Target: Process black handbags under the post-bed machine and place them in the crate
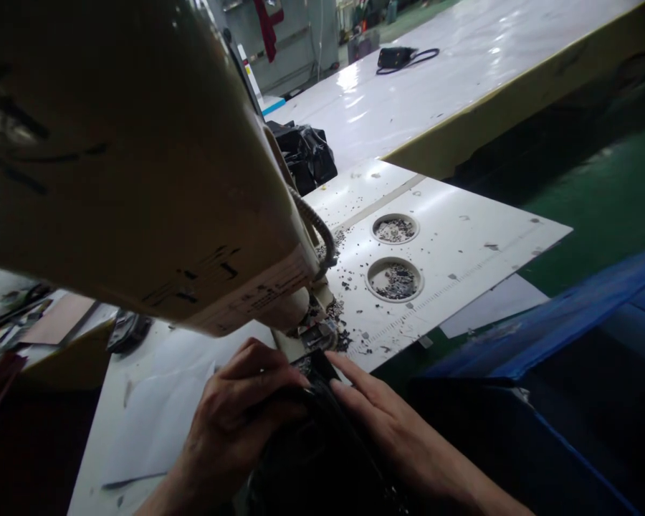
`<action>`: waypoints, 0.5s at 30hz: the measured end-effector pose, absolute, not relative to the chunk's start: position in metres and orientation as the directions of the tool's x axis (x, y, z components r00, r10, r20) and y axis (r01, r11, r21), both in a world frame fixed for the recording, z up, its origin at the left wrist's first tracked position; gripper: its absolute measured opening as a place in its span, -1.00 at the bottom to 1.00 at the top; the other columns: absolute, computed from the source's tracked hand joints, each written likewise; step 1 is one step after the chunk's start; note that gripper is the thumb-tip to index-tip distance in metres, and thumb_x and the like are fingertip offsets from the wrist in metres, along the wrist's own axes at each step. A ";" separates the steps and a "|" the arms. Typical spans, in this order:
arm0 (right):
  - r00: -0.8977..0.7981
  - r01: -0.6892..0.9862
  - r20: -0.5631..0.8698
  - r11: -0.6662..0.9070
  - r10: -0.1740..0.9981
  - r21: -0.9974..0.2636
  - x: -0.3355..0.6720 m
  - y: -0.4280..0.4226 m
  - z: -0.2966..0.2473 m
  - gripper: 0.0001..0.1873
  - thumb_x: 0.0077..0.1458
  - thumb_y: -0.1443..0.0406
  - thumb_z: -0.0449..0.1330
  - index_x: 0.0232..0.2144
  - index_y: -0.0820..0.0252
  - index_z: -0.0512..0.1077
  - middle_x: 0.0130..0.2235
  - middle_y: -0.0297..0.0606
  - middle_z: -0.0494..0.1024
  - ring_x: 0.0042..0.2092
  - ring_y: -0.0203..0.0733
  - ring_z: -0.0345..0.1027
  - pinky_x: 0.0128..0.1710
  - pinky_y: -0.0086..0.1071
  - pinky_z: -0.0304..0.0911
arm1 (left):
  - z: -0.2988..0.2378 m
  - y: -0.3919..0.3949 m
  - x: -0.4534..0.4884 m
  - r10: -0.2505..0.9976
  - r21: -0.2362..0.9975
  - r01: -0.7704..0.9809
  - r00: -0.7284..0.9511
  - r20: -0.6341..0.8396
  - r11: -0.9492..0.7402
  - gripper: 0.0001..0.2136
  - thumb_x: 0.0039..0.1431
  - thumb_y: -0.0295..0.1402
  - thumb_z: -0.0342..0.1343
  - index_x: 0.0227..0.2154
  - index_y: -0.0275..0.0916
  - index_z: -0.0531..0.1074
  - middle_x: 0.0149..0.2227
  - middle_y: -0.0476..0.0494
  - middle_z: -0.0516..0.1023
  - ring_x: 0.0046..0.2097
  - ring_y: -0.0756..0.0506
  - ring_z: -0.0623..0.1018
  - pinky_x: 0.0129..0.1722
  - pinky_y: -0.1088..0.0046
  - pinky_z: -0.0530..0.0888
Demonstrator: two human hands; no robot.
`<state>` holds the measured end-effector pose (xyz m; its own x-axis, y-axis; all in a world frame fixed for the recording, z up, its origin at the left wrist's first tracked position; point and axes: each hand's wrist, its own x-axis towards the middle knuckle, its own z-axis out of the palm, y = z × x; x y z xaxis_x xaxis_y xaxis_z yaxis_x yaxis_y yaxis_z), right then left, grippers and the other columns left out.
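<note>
My left hand (247, 405) has its fingers curled and pinches the upper edge of a black bag (312, 459), whose lower part is lost in shadow. From the other side, my right hand (381, 408) grips the same edge, fingers lying along it and thumb hidden. A narrow black strip of the bag reaches up to the small metal working end (319, 335) of a beige machine (193, 201). Whether it sits under that part I cannot tell. Dark scraps (336, 315) lie around the metal end.
Two round cups with scraps (395, 281) are set in the white machine table (462, 236). Left lie white paper (155, 408) and a dark object (127, 331). Behind are black plastic (306, 154) and a small black bag with a strap (396, 57). A blue-edged bin (585, 322) stands right.
</note>
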<state>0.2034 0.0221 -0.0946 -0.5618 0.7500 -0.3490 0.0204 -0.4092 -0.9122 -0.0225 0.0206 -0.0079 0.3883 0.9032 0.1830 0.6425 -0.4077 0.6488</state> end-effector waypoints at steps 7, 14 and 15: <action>-0.643 -0.071 -0.293 -0.436 0.708 -0.897 0.216 0.018 -0.091 -0.33 0.35 -0.15 0.07 0.33 0.02 0.34 0.34 -0.17 0.41 0.31 0.16 0.24 0.31 -0.04 0.11 | 0.001 0.008 -0.011 0.882 0.709 0.555 0.421 0.213 -0.436 -0.81 0.28 -0.48 0.28 -0.10 -0.09 0.60 -0.22 -0.08 0.59 -0.21 -0.09 0.58 -0.24 0.45 0.57; -0.688 -0.127 -0.323 -0.547 0.650 -0.828 0.214 0.010 -0.085 -0.33 0.33 -0.19 0.05 0.05 0.23 0.57 -0.16 -0.20 0.59 -0.10 -0.03 0.37 -0.13 -0.30 0.30 | -0.004 0.009 -0.012 0.879 0.710 0.544 0.412 0.238 -0.447 -0.80 0.24 -0.51 0.31 -0.12 -0.13 0.62 -0.20 -0.09 0.58 -0.19 -0.07 0.57 -0.24 0.48 0.54; -0.670 -0.120 -0.341 -0.550 0.659 -0.827 0.212 0.010 -0.087 -0.33 0.33 -0.19 0.06 -0.02 0.24 0.59 -0.16 -0.20 0.58 -0.09 -0.03 0.36 -0.12 -0.32 0.29 | -0.007 0.011 -0.013 0.889 0.718 0.551 0.403 0.216 -0.424 -0.80 0.23 -0.51 0.32 -0.13 -0.12 0.63 -0.20 -0.07 0.57 -0.18 -0.06 0.57 -0.22 0.49 0.54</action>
